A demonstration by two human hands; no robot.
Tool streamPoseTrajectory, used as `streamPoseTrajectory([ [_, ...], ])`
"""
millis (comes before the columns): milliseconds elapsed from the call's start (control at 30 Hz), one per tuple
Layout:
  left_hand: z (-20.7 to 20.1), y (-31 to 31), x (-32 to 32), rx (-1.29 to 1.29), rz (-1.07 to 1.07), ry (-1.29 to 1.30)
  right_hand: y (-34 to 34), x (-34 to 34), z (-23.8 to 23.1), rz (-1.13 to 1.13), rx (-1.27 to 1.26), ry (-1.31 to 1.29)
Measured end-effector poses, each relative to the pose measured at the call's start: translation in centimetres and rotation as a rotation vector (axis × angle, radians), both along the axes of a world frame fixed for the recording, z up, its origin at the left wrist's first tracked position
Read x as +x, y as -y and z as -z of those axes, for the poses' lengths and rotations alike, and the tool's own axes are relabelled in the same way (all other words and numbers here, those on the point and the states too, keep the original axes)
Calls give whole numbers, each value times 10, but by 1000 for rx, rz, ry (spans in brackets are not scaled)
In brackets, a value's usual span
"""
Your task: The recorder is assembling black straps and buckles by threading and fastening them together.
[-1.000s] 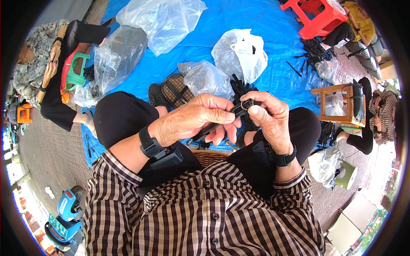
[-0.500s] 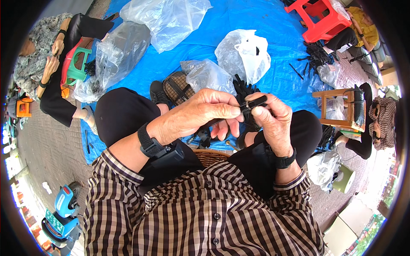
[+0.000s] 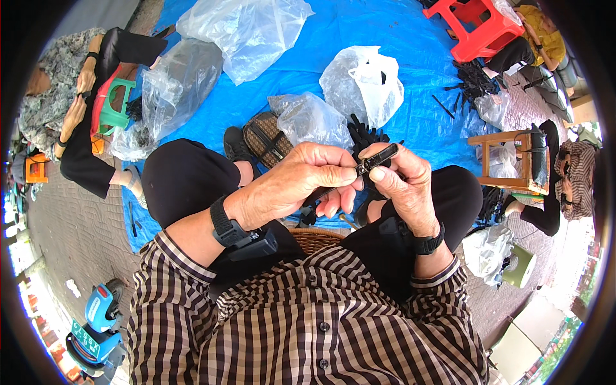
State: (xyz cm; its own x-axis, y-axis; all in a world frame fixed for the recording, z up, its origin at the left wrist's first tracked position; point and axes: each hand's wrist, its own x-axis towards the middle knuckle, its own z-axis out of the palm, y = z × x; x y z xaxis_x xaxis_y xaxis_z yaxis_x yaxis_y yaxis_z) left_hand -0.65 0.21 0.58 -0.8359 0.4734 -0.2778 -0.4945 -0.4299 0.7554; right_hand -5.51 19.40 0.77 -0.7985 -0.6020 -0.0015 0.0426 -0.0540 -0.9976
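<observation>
Both my hands meet over my lap and hold one black strap [image 3: 384, 155], which has a small loop or buckle at its middle. Thumb and fingers of my left hand [image 3: 298, 176] pinch it beside that loop, the lower fingers curled beneath. My right hand [image 3: 405, 183] grips the strap's other end between thumb and fingers, the tip sticking up past the thumb. Part of the strap runs back under my left palm, where its end is hidden. Just beyond my hands lies a bunch of similar black strips [image 3: 363, 133].
A wicker basket [image 3: 316, 241] sits between my legs. Ahead, a brown patterned bag [image 3: 266, 138] and clear plastic bags [image 3: 247, 38] lie on a blue tarp [image 3: 423, 83]. A wooden stool [image 3: 507, 163] stands at right, a red stool [image 3: 478, 29] farther off. Other people sit left and right.
The strap's free end has tilted more upright in my right hand, and its loop shows more plainly. Both hands stay nearly in place.
</observation>
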Motion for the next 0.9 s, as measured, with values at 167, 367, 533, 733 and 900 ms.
streamPoseTrajectory([
  [167,3,3,-1,-6,-3,-26,2,0,9,-65,-112,213],
  [367,3,-1,0,-49,-36,-62,6,5,7,-74,-178,253],
  [533,9,-4,-2,-233,-13,-194,9,4,8,-15,97,-214],
  [733,0,5,-8,-473,-182,-355,4,3,5,40,465,-490],
  [900,3,6,-6,-769,-21,-405,12,5,14,-156,590,-882],
])
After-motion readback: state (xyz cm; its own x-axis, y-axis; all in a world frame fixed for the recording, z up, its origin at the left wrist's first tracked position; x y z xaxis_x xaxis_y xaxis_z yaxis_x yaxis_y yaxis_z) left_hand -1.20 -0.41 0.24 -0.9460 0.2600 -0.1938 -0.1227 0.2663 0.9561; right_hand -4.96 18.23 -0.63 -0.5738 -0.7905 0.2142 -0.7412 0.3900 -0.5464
